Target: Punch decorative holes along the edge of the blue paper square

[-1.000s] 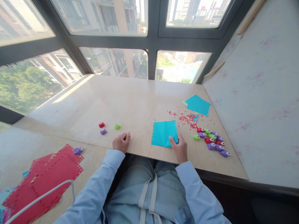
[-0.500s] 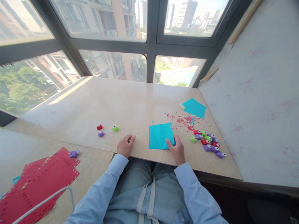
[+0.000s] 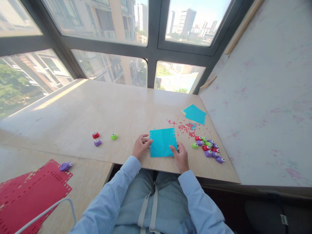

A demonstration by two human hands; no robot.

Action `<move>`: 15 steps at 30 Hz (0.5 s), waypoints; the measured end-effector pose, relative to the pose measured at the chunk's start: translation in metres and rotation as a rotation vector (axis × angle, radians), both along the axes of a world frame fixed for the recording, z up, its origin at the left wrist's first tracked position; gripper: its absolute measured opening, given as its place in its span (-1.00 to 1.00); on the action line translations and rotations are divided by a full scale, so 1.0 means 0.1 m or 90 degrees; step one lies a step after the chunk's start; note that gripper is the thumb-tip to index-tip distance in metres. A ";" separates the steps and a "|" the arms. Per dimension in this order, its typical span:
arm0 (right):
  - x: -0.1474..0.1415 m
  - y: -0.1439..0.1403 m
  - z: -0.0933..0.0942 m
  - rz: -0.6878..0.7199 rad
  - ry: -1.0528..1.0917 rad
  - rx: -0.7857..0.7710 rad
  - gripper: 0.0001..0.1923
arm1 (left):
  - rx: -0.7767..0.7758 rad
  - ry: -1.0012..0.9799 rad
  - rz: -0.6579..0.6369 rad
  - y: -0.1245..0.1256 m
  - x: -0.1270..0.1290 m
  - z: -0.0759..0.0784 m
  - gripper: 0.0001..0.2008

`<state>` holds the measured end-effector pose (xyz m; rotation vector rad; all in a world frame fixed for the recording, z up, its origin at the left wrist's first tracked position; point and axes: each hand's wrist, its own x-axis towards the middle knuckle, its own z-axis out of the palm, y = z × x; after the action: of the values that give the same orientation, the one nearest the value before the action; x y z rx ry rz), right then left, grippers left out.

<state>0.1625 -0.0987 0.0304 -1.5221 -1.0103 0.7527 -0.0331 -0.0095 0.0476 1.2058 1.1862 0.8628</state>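
sunlit pale wooden table under dark-framed windows, mottled wall at right.

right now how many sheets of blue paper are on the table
2. One blue sheet lies at the near edge, the left hand and right hand touching its sides. A second blue sheet lies farther back on the right, beyond the red confetti.

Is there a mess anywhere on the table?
Yes. Tiny red paper dots lie scattered on the table, between the blue sheet under both hands and the spare blue paper.
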 end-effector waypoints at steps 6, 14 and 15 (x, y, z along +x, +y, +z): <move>-0.04 0.01 -0.02 -0.003 0.041 0.011 -0.51 | 0.052 0.005 -0.007 0.01 -0.04 -0.05 -0.56; 0.28 -0.14 0.06 -0.114 -0.001 0.000 -0.43 | 0.111 0.076 0.007 0.01 -0.07 -0.14 -0.60; 0.39 -0.16 0.08 -0.155 -0.051 -0.001 -0.43 | 0.107 0.080 0.007 0.01 -0.07 -0.14 -0.59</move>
<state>0.2010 -0.1150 0.0383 -1.6528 -0.8623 0.5242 -0.0399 -0.0085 0.0340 1.4083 1.2403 0.9210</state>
